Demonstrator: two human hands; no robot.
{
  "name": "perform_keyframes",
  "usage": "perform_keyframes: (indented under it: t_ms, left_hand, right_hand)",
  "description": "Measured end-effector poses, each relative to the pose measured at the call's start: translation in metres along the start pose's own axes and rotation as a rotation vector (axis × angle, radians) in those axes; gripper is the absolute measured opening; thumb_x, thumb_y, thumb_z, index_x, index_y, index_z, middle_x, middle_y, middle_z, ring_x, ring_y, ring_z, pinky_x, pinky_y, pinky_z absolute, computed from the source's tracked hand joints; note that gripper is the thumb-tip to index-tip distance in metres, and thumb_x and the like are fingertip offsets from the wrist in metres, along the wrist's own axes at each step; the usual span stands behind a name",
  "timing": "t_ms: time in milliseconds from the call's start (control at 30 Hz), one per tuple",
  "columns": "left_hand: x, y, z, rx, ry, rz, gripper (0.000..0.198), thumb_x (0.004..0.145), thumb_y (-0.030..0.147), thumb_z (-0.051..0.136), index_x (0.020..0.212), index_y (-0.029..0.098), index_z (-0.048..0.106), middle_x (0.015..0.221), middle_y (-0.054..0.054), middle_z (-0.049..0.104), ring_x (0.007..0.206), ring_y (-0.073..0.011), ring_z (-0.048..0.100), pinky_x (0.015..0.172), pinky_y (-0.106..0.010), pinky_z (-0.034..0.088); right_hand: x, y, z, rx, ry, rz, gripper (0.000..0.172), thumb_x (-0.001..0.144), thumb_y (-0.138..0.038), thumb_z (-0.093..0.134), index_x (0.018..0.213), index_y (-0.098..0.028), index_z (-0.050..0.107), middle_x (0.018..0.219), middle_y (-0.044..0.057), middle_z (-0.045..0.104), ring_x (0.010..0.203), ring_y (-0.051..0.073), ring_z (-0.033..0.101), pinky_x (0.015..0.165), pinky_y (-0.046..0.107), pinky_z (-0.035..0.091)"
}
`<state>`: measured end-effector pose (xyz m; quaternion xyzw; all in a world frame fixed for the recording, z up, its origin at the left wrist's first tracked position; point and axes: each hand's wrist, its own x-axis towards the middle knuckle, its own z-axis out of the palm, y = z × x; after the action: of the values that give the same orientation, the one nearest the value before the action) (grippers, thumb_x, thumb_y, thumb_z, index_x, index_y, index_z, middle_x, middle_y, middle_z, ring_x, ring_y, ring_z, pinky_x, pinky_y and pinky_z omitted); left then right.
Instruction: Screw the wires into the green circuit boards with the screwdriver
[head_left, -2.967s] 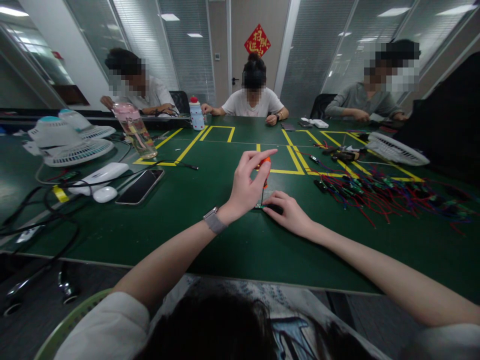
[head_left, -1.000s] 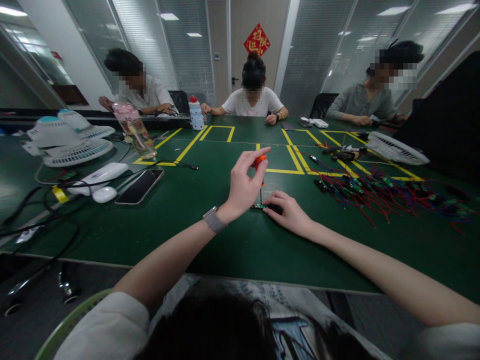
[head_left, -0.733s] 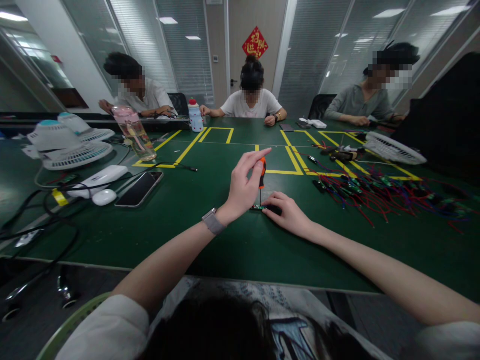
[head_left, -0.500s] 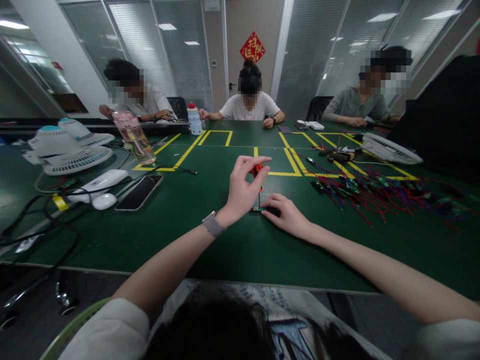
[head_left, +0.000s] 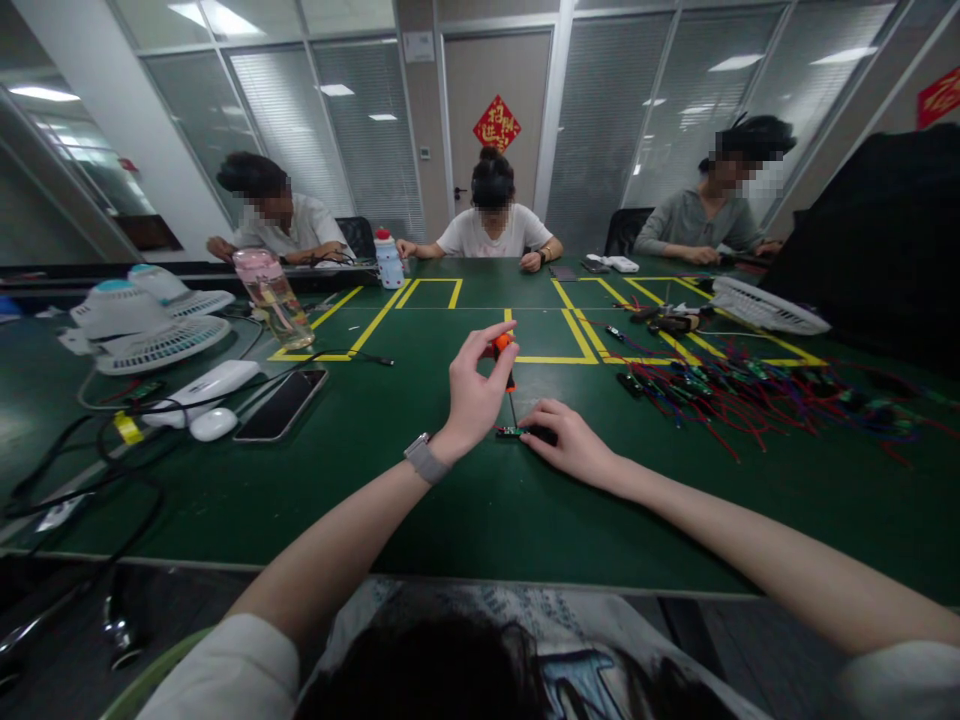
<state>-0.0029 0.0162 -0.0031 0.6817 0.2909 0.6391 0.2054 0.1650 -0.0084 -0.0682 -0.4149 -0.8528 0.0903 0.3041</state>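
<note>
My left hand (head_left: pixel 474 392) pinches the orange handle of a small screwdriver (head_left: pixel 506 358), which stands upright with its tip on a small green circuit board (head_left: pixel 511 432) on the green table (head_left: pixel 420 500). A grey watch sits on that wrist. My right hand (head_left: pixel 570 442) lies on the table just right of the board, its fingertips pressing a small black part (head_left: pixel 541 434) joined to the board.
A heap of red and blue wired boards (head_left: pixel 750 392) lies to the right. A phone (head_left: pixel 281 403), white mouse (head_left: pixel 213 424), fans (head_left: pixel 146 325), cables and a pink bottle (head_left: pixel 274 297) stand left. Three people sit along the far side.
The camera has tilted up, so everything sits lower in view. My left fingers have shifted round the screwdriver handle; my right hand stays on the part.
</note>
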Motion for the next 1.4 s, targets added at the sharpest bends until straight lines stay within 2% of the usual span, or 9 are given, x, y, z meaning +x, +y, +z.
perform_keyframes:
  t_ms: [133,267,400,567,800,933,1067,1267,1400]
  left_hand:
    - [-0.0004,0.0024,-0.0038,0.069,0.051,0.038,0.024,0.093,0.034,0.049,0.100,0.022,0.069,0.094,-0.004,0.058,0.085,-0.0130,0.058,0.079,-0.027,0.049]
    - [-0.0011,0.0010,-0.0020,-0.060,0.000,0.041,0.033,0.097,0.027,0.037,0.114,0.023,0.065,0.115,-0.006,0.060,0.103,-0.0154,0.059,0.091,-0.031,0.047]
    - [-0.0016,-0.0025,0.0023,-0.220,-0.037,-0.071,0.033,0.096,0.029,0.042,0.126,0.022,0.055,0.118,-0.008,0.063,0.089,-0.0137,0.066,0.082,-0.031,0.052]
    - [-0.0006,-0.0005,0.0004,0.000,0.037,-0.004,0.022,0.087,0.029,0.061,0.106,0.021,0.065,0.100,-0.004,0.064,0.089,-0.0140,0.060,0.081,-0.027,0.048]
    - [-0.0013,-0.0007,-0.0008,0.000,-0.012,0.019,0.030,0.097,0.025,0.038,0.117,0.023,0.062,0.113,-0.006,0.061,0.103,-0.0154,0.058,0.091,-0.030,0.046]
    - [-0.0028,-0.0010,0.0016,-0.068,-0.022,-0.013,0.029,0.095,0.026,0.045,0.121,0.022,0.058,0.113,-0.007,0.063,0.096,-0.0152,0.062,0.086,-0.030,0.050]
    - [-0.0027,0.0042,0.0007,0.074,0.029,0.061,0.019,0.087,0.026,0.060,0.104,0.022,0.068,0.098,-0.004,0.058,0.088,-0.0134,0.058,0.078,-0.025,0.049]
    - [-0.0019,0.0054,-0.0014,0.003,-0.014,0.050,0.027,0.096,0.023,0.043,0.113,0.023,0.064,0.108,-0.006,0.061,0.099,-0.0147,0.059,0.087,-0.029,0.048]
    - [-0.0012,0.0041,-0.0004,0.020,0.007,0.040,0.023,0.091,0.025,0.053,0.111,0.021,0.064,0.101,-0.005,0.061,0.089,-0.0140,0.059,0.081,-0.028,0.049]
  right_hand:
    - [0.0000,0.0003,0.0008,0.005,0.003,0.004,0.011,0.085,-0.019,0.061,0.093,-0.019,0.068,0.087,0.007,0.062,0.085,0.021,0.058,0.079,0.037,0.048]
    - [-0.0001,-0.0001,0.0007,0.000,-0.003,0.007,0.011,0.086,-0.019,0.061,0.094,-0.018,0.068,0.088,0.007,0.061,0.085,0.021,0.058,0.079,0.037,0.048]
    - [-0.0002,-0.0010,0.0003,-0.006,-0.003,0.011,0.011,0.086,-0.018,0.061,0.094,-0.018,0.068,0.089,0.007,0.061,0.086,0.021,0.058,0.079,0.037,0.048]
    - [0.0001,-0.0007,0.0014,0.001,-0.004,0.014,0.011,0.085,-0.017,0.061,0.093,-0.017,0.068,0.089,0.007,0.062,0.086,0.021,0.057,0.079,0.037,0.047]
    - [0.0006,-0.0010,0.0017,0.000,-0.009,0.027,0.010,0.084,-0.015,0.062,0.092,-0.016,0.068,0.089,0.008,0.062,0.086,0.022,0.057,0.080,0.037,0.047]
    - [0.0005,-0.0018,0.0012,0.003,-0.011,0.029,0.011,0.084,-0.015,0.063,0.093,-0.017,0.068,0.089,0.007,0.062,0.086,0.022,0.057,0.080,0.037,0.047]
    - [0.0001,-0.0010,0.0016,0.003,-0.011,0.027,0.011,0.083,-0.014,0.063,0.093,-0.017,0.068,0.090,0.007,0.061,0.087,0.022,0.057,0.080,0.036,0.047]
    - [-0.0002,-0.0007,0.0015,0.003,0.000,0.017,0.011,0.084,-0.015,0.063,0.093,-0.018,0.068,0.089,0.007,0.061,0.086,0.021,0.057,0.081,0.036,0.047]
    - [-0.0002,-0.0005,0.0013,0.008,-0.003,0.014,0.010,0.084,-0.016,0.062,0.093,-0.017,0.068,0.089,0.007,0.062,0.086,0.021,0.057,0.080,0.037,0.047]
